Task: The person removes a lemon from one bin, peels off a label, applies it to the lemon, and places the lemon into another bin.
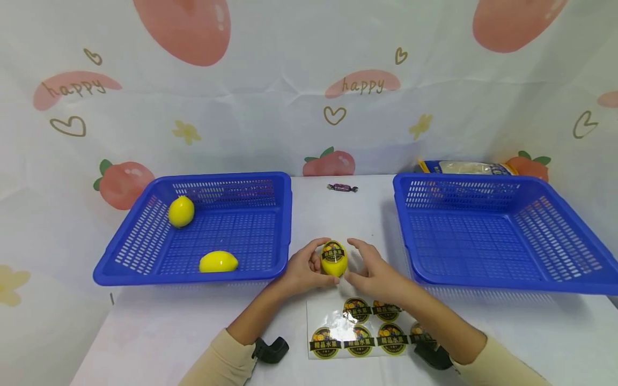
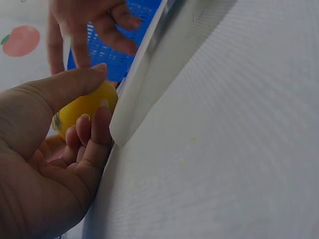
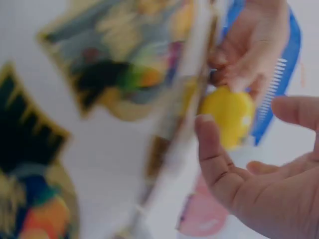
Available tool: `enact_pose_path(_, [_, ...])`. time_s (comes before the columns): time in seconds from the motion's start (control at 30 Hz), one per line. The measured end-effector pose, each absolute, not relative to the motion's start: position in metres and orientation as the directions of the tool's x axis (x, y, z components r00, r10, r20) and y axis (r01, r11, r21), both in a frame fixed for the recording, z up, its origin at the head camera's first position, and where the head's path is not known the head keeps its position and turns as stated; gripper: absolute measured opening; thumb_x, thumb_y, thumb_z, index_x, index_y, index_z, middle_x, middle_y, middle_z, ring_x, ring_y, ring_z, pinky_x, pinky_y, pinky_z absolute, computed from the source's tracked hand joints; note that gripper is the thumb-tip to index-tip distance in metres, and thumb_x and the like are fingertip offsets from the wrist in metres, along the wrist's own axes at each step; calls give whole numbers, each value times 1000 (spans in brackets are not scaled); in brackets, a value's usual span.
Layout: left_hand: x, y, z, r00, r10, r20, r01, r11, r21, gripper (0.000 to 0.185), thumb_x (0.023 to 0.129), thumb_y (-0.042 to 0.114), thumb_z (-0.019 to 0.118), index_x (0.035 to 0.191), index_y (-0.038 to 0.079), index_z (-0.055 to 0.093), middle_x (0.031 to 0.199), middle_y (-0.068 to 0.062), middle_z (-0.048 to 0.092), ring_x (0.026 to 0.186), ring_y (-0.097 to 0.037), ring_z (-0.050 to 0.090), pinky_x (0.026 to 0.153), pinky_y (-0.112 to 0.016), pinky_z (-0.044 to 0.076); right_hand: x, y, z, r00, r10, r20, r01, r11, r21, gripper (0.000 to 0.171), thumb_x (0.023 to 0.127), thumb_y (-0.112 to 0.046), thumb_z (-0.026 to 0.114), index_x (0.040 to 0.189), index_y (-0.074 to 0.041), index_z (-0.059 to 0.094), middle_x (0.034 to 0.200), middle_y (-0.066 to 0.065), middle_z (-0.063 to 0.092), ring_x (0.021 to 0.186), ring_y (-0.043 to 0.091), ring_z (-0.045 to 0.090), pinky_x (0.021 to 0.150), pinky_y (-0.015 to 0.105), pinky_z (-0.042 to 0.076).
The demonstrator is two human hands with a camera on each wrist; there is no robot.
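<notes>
Yellow lemon [image 1: 334, 259], stickered face up, is gripped by the curled fingers [image 1: 309, 253] of the left hand [image 1: 301, 271], its long axis upright. Just right of the lemon, the right hand [image 1: 374, 271] is held relaxed, fingers released, apart from it. Below the lemon a sticker sheet [image 1: 359, 329] lies on the bench [image 1: 159, 327]; baskets [image 1: 207, 228] flank it.
</notes>
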State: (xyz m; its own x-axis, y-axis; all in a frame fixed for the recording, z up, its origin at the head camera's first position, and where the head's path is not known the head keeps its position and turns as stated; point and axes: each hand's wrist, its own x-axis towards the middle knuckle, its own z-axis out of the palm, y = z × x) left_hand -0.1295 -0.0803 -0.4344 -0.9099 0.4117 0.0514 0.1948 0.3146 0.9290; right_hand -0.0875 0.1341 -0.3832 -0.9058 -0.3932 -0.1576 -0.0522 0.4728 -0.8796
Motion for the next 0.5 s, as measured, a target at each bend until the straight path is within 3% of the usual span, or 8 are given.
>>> enact_pose_path(0.13, [-130,-79,-435,-908,414,57,197,303,933,85,68,8,91,143,6,51,71,-1,50,59,-9,44,55,-21,38,-64,148,-367,-887,-462,-2,-260,501,-825,67,97,-17,65,154,-9,30,155,23,26,89,17,63,71,31,54])
enact_pose_path(0.23, [-129,-77,-435,-910,411,65,202,301,932,84,67,7,91,142,7,52,71,-2,50,58,-9,44,53,-20,38,-46,162,-356,-878,-454,152,-381,470,-796,56,96,-11,66,147,-10,43,150,17,40,91,12,65,72,30,56])
enact_pose_path(0.37, [-129,-76,-436,-914,400,68,209,321,924,84,66,7,92,141,9,54,73,0,51,59,-8,45,53,-20,40,-23,189,-347,-880,-349,322,-462,468,-753,43,94,1,66,134,-14,60,122,3,64,84,10,66,66,27,55])
enact_pose_path(0.43, [-129,-77,-436,-914,400,65,209,329,921,85,66,7,92,142,9,53,75,-1,52,59,-8,47,54,-20,42,-14,207,-344,-868,-287,405,-496,502,-709,44,90,9,67,127,-13,64,109,-4,67,80,8,66,64,22,53])
enact_pose_path(0.5, [-128,-78,-436,-916,396,57,208,348,914,86,66,9,93,142,9,53,81,-4,52,59,-7,51,54,-21,45,-8,226,-342,-840,-223,494,-523,572,-632,43,85,14,68,121,-9,68,107,-4,69,83,5,64,68,16,51])
